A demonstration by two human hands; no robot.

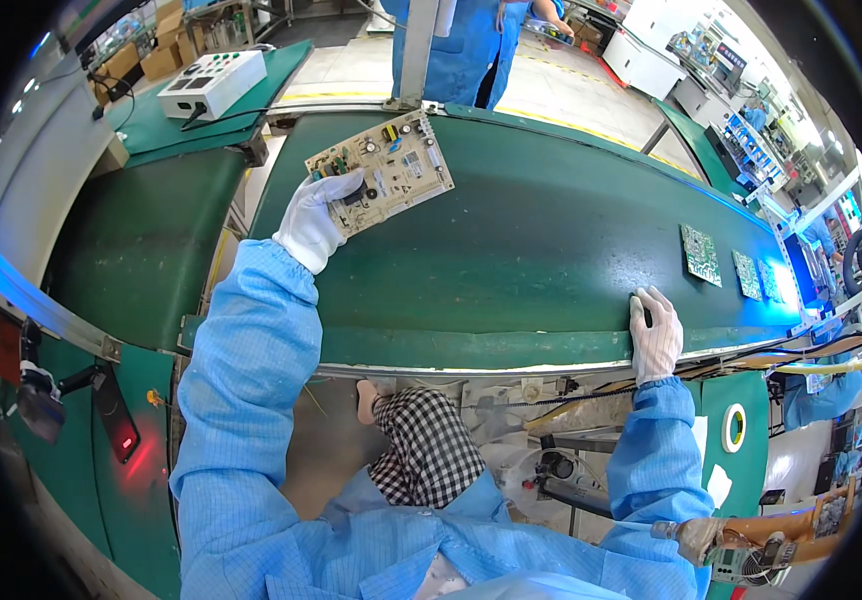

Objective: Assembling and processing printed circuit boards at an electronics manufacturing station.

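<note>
My left hand [313, 222], in a white glove, grips a tan circuit board [413, 180] by its near left corner, thumb on top. The board is tilted above the left part of a green conveyor belt [501, 250], with its component side showing. My right hand [656, 338], also gloved, rests on the belt's near edge with its fingers stretched forward and nothing visible in them. Beyond it, toward the belt's right end, lie a green circuit board [700, 255] and a second green board [746, 275], with another under blue light.
A metal post [417, 50] rises at the belt's far edge, where a person in a blue coat [451, 50] stands. At far left sits a white control box [213, 84]. A red-lit device [116, 415] stands lower left; a tape roll [734, 428] lies lower right.
</note>
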